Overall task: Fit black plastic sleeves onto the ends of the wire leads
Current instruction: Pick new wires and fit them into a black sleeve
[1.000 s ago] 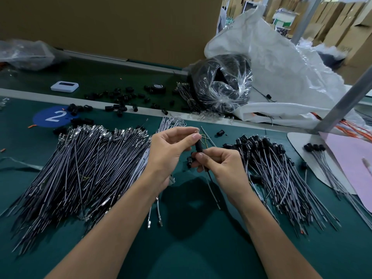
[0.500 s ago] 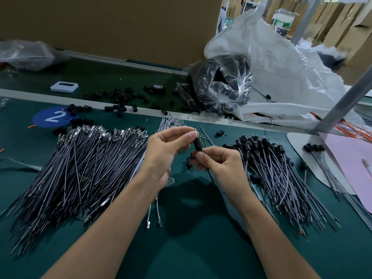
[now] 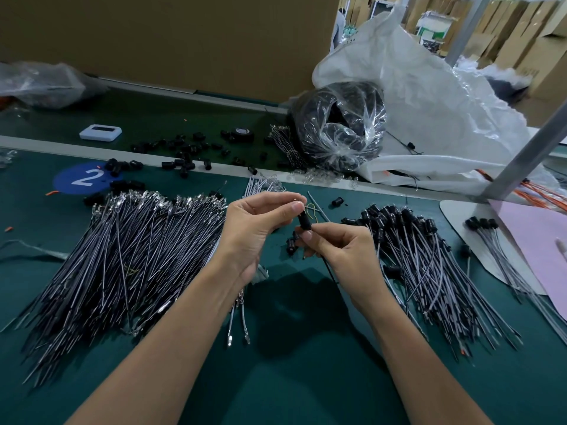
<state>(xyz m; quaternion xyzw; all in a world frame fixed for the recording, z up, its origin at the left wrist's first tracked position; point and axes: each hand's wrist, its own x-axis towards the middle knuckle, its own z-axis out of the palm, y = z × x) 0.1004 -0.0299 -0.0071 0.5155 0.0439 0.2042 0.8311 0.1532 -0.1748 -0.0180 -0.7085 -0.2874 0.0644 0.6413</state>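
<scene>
My left hand [image 3: 256, 228] pinches the top of a small black plastic sleeve [image 3: 305, 219] between thumb and forefinger, above the green table. Just below it, my right hand [image 3: 340, 250] pinches a thin wire lead [image 3: 329, 269] that runs down from the sleeve toward the table. A wide pile of bare wire leads [image 3: 122, 256] with metal terminals lies to the left. On the right lies a pile of leads with sleeves fitted [image 3: 429, 259]. Several loose sleeves [image 3: 184, 154] are scattered at the back.
A clear bag of black parts [image 3: 340, 124] and a big white sack [image 3: 429, 96] stand at the back right. A white device [image 3: 100, 132] sits far left. A pink sheet [image 3: 534, 240] with more sleeved leads lies right, near a metal post [image 3: 530, 151].
Both hands have stayed over the same spot; the fingers shifted slightly around the sleeve and the lead. The piles have not moved.
</scene>
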